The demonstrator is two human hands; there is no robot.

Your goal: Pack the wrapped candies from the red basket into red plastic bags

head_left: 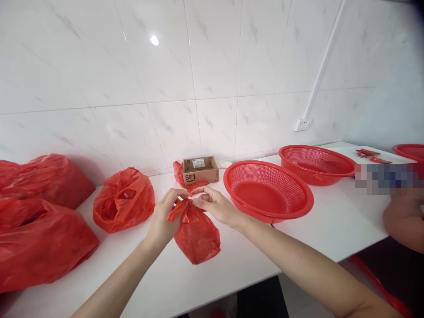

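Note:
A small red plastic bag hangs just above the white table in front of me. My left hand pinches its top from the left. My right hand pinches the same top from the right, fingertips almost meeting the left ones. Both hands are closed on the bag's gathered neck. The bag bulges below as if filled; its contents are hidden.
Larger red bags lie at the left. A small cardboard box stands by the tiled wall. Two red mesh baskets sit to the right. Another person's arm reaches in at the right edge.

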